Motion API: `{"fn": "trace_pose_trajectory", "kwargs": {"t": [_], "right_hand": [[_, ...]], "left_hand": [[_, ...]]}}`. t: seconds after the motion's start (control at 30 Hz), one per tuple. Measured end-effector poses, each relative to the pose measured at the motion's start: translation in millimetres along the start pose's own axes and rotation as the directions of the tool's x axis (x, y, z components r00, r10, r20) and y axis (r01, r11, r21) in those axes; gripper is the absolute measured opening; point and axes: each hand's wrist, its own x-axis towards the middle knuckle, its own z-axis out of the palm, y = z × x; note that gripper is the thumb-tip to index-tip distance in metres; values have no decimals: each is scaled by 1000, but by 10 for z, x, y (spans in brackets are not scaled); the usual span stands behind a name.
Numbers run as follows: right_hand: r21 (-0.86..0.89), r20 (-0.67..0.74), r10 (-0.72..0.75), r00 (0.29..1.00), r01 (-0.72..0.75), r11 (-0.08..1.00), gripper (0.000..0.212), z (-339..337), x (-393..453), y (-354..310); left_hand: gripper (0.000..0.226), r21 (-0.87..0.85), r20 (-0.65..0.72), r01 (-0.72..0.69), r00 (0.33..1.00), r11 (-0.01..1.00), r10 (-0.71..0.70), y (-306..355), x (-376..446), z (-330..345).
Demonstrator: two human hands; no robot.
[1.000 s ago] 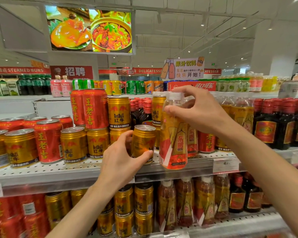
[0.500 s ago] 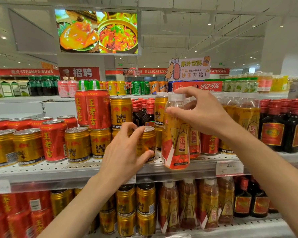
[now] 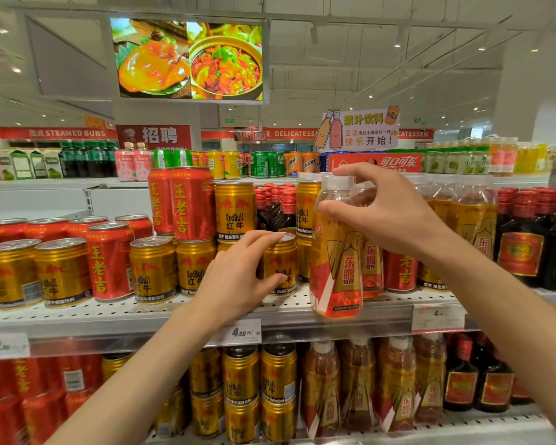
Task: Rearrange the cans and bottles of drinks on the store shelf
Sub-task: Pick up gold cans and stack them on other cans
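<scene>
The left hand (image 3: 235,277) was wrapped around a gold can (image 3: 281,268) that stood upright on the shelf (image 3: 77,316), fingers over its rim and thumb across its front. The right hand (image 3: 389,216) gripped a bottle (image 3: 336,252) by the neck, just under its white cap, fingertips curled round it. The bottle (orange and gold label, amber drink) stood upright at the shelf's front edge, just right of the gold can and in front of a second bottle of the same kind. More gold and red cans (image 3: 108,261) stood to the left, dark bottles (image 3: 520,239) at far right.
</scene>
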Motion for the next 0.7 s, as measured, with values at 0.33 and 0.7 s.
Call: {"fn": "trace_pose_trajectory", "kwargs": {"t": [0.33,0.7], "right_hand": [[-18,0,-4,1000,4,1000,57,37,22,-56],[-17,-5,-3,1000,3,1000,60,43,1,-71]], "left_hand": [[68,31,-10,4,1000,1000,-4,-18,73,57],[66,33,-9,68,998,997,-68,-2,67,86]]}}
